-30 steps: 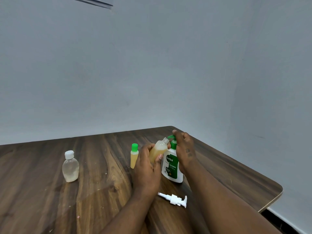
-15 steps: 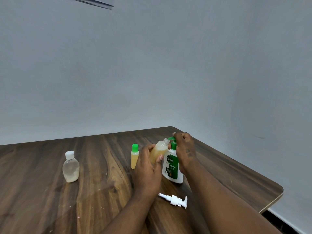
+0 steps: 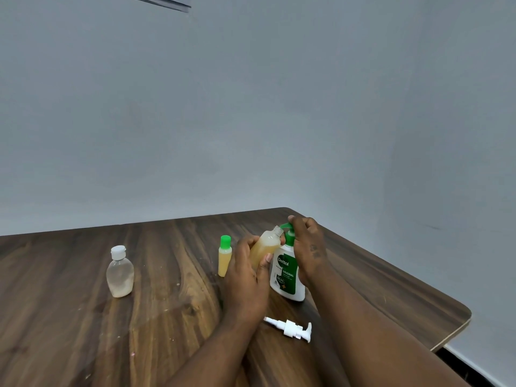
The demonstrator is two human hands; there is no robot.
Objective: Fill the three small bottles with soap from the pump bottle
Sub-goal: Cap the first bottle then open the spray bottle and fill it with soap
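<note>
Head view | left hand (image 3: 247,277) wrapped around tilted open bottle (image 3: 264,247) | right hand (image 3: 308,247) pressing pump bottle (image 3: 287,275) head | risk — neck off nozzle, soap spills onto table (image 3: 69,317)

A white pump bottle (image 3: 287,277) with a green label and green pump head stands upright. An uncapped bottle (image 3: 264,248) of amber soap is tilted, its open neck at the spout. A small green-capped yellow bottle (image 3: 225,256) and a clear white-capped bottle (image 3: 120,273) stand upright further left.
</note>
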